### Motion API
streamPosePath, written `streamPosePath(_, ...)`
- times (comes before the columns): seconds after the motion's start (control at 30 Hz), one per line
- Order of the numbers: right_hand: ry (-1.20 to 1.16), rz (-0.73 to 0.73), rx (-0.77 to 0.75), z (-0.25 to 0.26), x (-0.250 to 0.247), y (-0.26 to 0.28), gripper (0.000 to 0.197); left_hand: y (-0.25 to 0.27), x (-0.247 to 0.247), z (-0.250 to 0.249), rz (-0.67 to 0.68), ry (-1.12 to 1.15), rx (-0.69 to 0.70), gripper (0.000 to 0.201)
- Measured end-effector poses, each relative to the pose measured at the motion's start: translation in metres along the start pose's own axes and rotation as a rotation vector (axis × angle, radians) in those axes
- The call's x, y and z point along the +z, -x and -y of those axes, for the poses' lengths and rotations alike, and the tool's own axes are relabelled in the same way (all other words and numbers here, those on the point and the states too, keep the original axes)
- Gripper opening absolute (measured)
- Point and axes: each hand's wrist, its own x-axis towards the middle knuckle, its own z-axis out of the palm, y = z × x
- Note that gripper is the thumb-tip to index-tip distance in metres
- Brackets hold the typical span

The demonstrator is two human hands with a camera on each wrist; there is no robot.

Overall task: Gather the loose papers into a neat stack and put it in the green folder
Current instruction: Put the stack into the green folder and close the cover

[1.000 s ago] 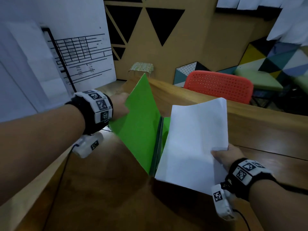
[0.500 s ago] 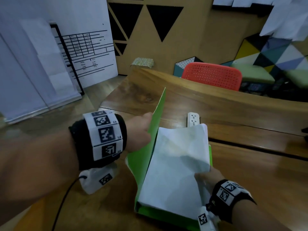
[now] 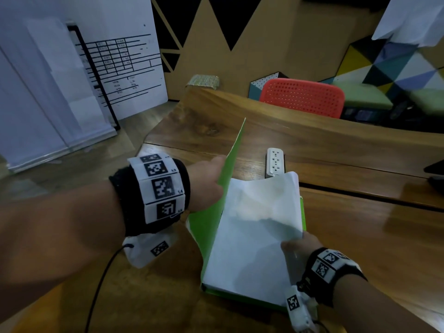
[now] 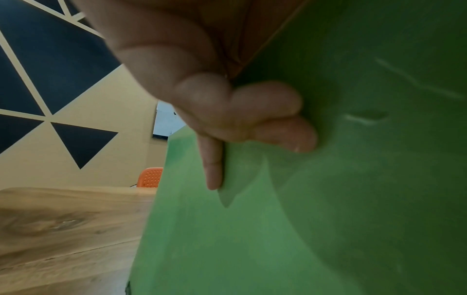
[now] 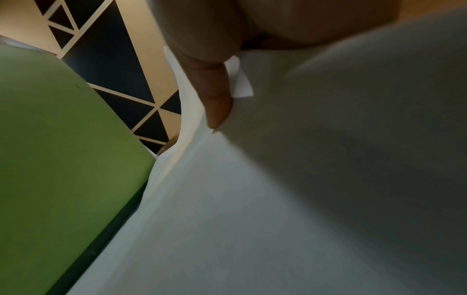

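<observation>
Paper stack [image 3: 252, 236] lies inside the open green folder [image 3: 211, 212] on the wood counter [image 3: 360, 236], near edge down by the spine side, far end lifted and sagging. Sheets look light and floppy, w/ a visible bow across the upper half; far corners droop toward the power strip [image 3: 275, 162]. Likely slick sheet-on-sheet, so a one-edge grip lets them fan. Better hold, in my judgement: pinch the right long edge mid-way, flatten w/ palm. Right hand [image 3: 300, 248] pinches that right edge now, thumb on top per wrist view. Left hand [image 3: 206, 183] clamped on the front cover, fingers [image 4: 278, 119] curled round its edge, cover held near upright. Cover is stiffer than the paper but flexes. Long axis of stack and folder runs away from the person, angled slightly right; spine on left.
</observation>
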Motion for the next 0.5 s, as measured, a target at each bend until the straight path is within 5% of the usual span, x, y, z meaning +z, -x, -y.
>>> streamPosePath(0.23,0.074,0.024,-0.013,-0.001,0.005,-0.004,0.049,-0.003,0.009,-0.008,0.014,-0.012,0.027,0.072)
streamPosePath(0.37,0.162,0.048,0.018,-0.003,-0.001,-0.004,0.038,-0.004,0.018,-0.023,0.011,0.010,0.053,0.068)
streamPosePath(0.5,0.238,0.088,0.065,-0.008,-0.024,-0.004,0.028,-0.005,0.045,-0.040,0.237,0.478,0.179,0.057)
